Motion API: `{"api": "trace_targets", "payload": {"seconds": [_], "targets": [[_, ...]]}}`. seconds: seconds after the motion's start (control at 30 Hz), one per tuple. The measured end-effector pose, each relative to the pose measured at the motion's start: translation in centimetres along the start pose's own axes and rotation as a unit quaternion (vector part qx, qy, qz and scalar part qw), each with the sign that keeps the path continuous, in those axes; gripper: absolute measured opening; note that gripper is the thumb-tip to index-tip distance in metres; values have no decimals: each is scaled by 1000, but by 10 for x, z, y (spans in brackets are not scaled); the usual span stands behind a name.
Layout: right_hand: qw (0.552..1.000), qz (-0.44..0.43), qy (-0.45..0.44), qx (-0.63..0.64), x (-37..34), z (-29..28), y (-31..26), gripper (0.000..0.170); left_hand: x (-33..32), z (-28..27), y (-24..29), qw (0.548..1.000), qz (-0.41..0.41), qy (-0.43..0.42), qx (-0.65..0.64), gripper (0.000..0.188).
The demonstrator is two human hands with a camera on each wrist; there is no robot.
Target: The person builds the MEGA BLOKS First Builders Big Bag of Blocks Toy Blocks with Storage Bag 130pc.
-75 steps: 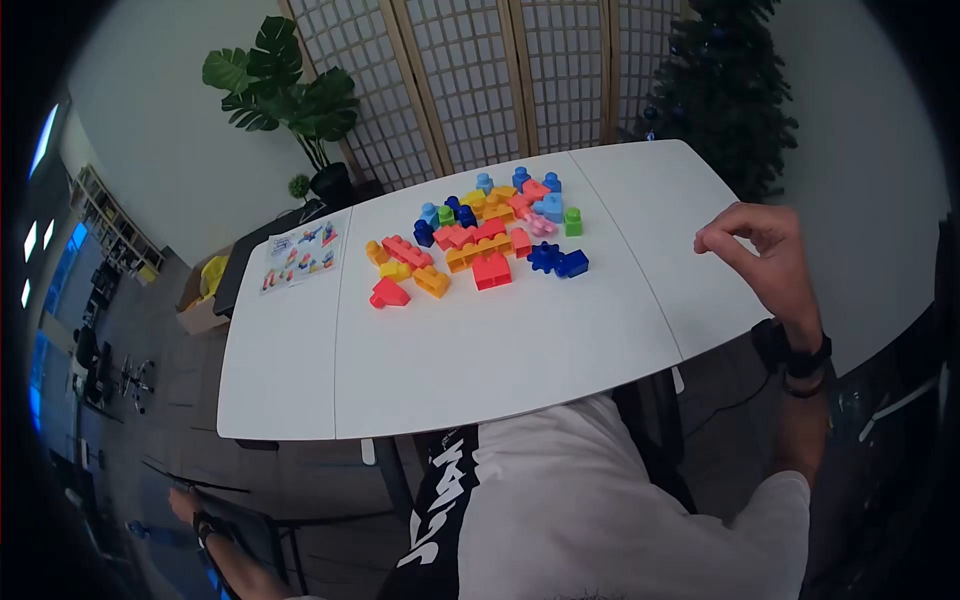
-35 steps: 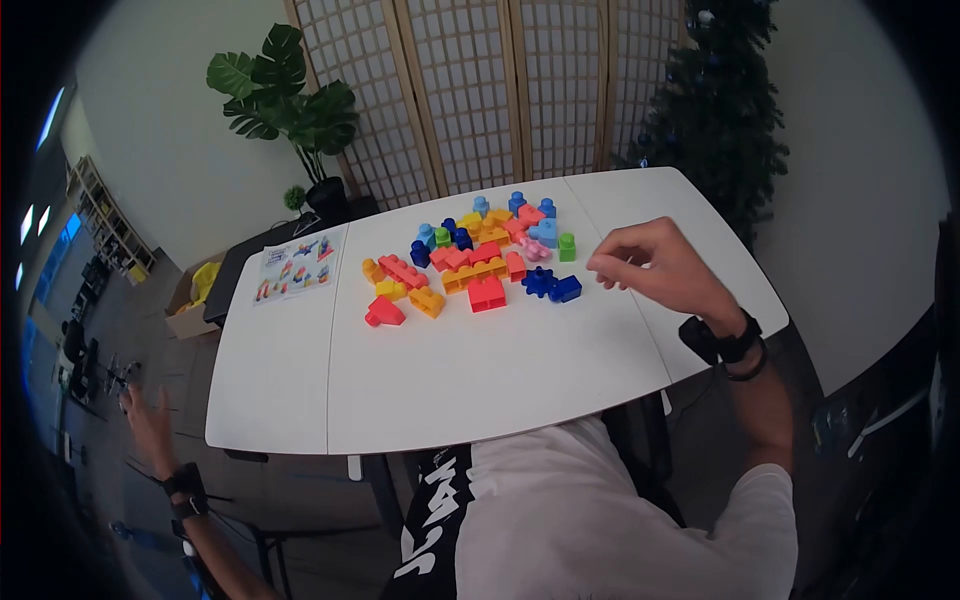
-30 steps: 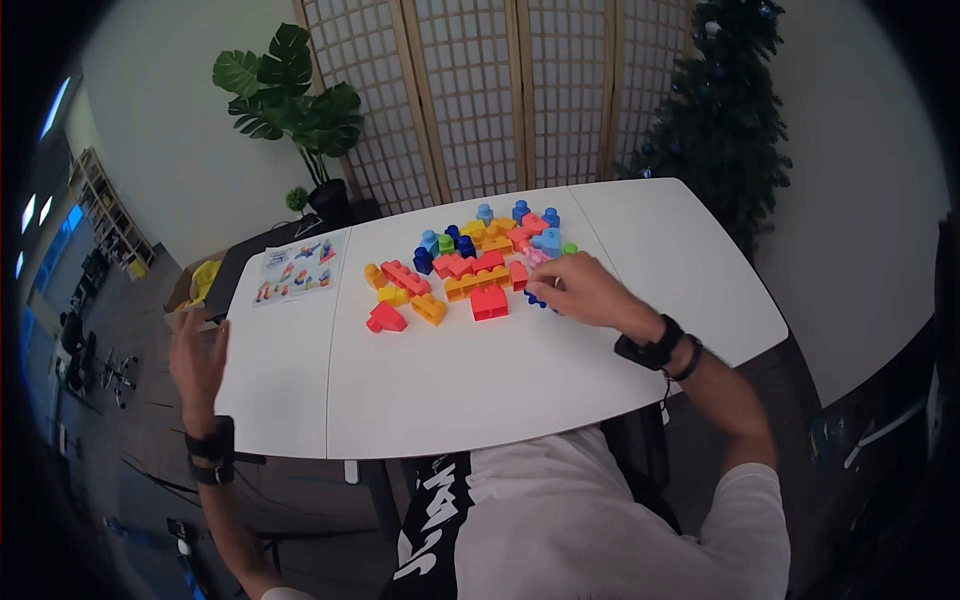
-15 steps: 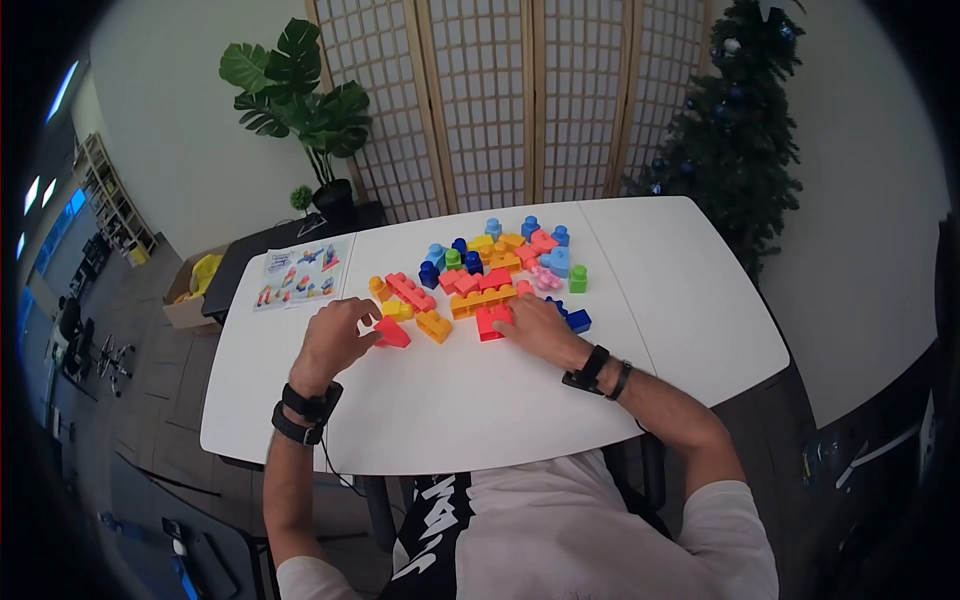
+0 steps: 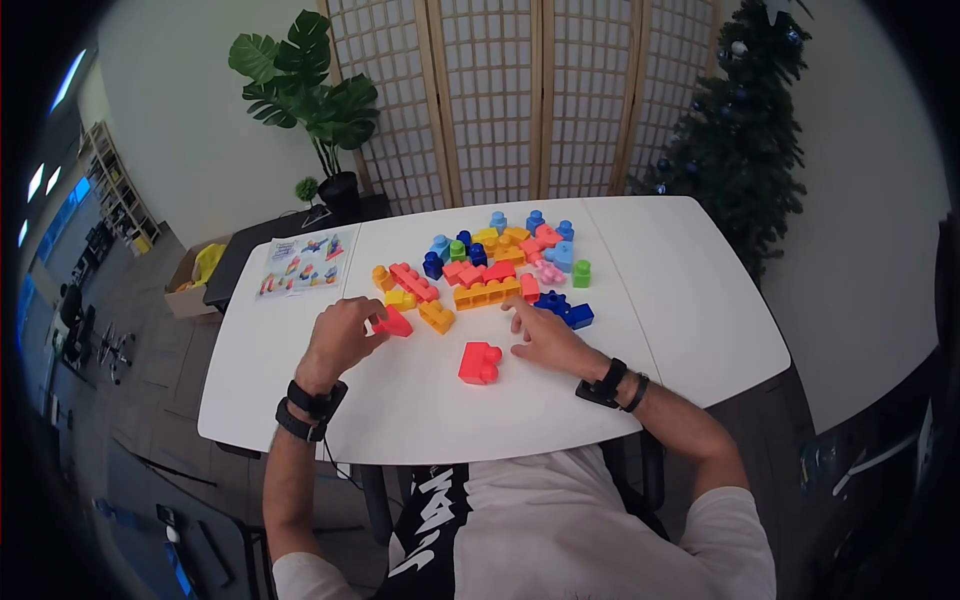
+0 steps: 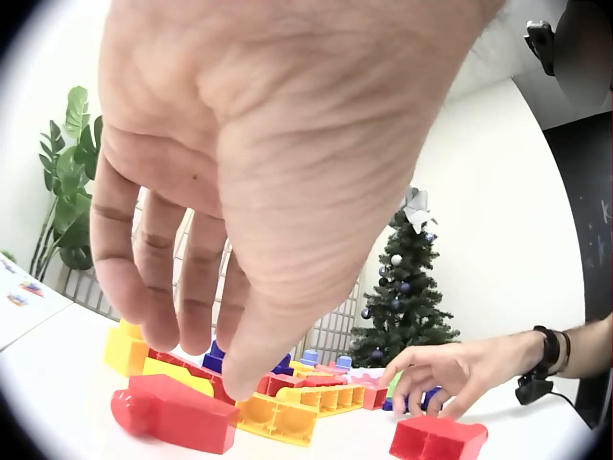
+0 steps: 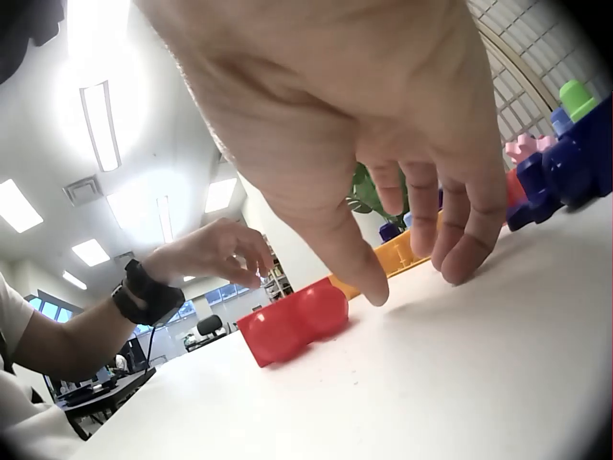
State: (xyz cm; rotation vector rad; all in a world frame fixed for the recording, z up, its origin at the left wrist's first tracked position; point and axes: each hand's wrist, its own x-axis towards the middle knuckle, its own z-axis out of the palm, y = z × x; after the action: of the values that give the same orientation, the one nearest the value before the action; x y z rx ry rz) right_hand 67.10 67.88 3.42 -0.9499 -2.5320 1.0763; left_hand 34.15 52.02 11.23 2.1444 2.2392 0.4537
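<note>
My left hand (image 5: 345, 335) hovers with loosely bent fingers at a red brick (image 5: 397, 323) with a single rounded knob. In the left wrist view the thumb tip hangs just above that red brick (image 6: 177, 417), and nothing is pinched. On the near middle of the table a red two-stud brick (image 5: 480, 363) lies on its side, its studs facing right. Just right of it is my right hand (image 5: 550, 335), fingers spread and apart from the brick. The right wrist view shows its thumb close to the red two-stud brick (image 7: 295, 321), fingertips low over the table.
Beyond the hands lie several mixed toy bricks, including a long orange brick (image 5: 487, 293), a yellow-orange brick (image 5: 436, 316), a dark blue brick (image 5: 578, 317) and a green brick (image 5: 582, 273). A picture sheet (image 5: 303, 265) lies at the left of the white table (image 5: 250, 380).
Both hands have come in over the table from the sides. The red two-stud brick has moved toward the body and turned onto its side, and the right hand has let go of it.
</note>
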Motion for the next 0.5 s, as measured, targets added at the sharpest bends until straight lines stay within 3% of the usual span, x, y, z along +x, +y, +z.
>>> {"api": "trace_targets", "payload": {"seconds": [0.07, 0.1, 0.17, 0.2, 0.23, 0.3, 0.37, 0.5], "targets": [[990, -139, 24, -29, -6, -1, -6, 72, -4, -1, 5, 1000, 9, -2, -1, 28], [990, -138, 26, -28, -9, 0, -10, 72, -7, -1, 11, 999, 22, -31, -32, 29], [960, -267, -30, -85, -13, 4, -23, 84, -9, 2, 23, 996, 37, -60, -62, 30], [953, -288, -42, -80, -13, 8, -26, 74, -11, 6, 29, 991, 57, -93, -78, 32], [953, -289, -42, -80, -10, 11, -25, 74, -12, 8, 34, 985, 77, -126, -93, 33], [940, -278, -149, -130, 0, 17, -17, 62, -12, 8, 43, 981, 82, -156, -80, 36], [936, -304, -116, -131, -4, 16, -23, 54, -12, 9, 51, 978, 101, -168, -69, 39], [963, -220, -102, -122, -13, 6, -36, 44, -11, 21, 59, 969, 161, -128, -136, 42]]}}
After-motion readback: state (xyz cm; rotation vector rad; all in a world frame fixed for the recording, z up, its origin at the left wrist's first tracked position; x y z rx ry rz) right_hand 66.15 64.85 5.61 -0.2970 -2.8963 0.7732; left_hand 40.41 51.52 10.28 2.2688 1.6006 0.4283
